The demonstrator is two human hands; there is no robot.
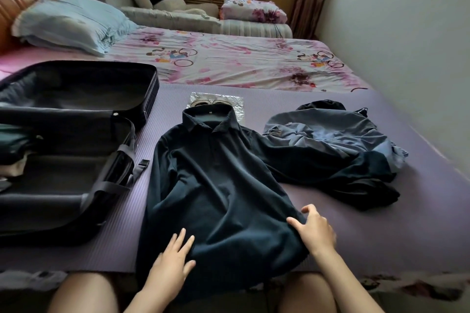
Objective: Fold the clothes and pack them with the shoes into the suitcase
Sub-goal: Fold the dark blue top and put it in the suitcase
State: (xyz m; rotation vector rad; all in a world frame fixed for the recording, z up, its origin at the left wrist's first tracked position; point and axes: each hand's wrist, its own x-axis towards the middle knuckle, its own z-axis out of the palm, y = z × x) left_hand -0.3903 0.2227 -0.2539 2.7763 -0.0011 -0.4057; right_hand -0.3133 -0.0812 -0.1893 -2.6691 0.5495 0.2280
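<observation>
My left hand (169, 262) flat, fingers straight, on the shirt (221, 185) hem. Right hand (315, 231) spread, resting on its right edge. Shirt front-up on mat (356, 223). Open suitcase (76, 160) left. Clothes pile (343, 140) right. Shoes (218, 102) behind collar.

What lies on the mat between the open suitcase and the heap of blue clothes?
In the head view, the dark polo shirt lies spread there on the purple mat.

Purple mat (381, 231) bare right of shirt (218, 185); suitcase (63, 160) blocks left, clothes pile (338, 145) far right.
</observation>
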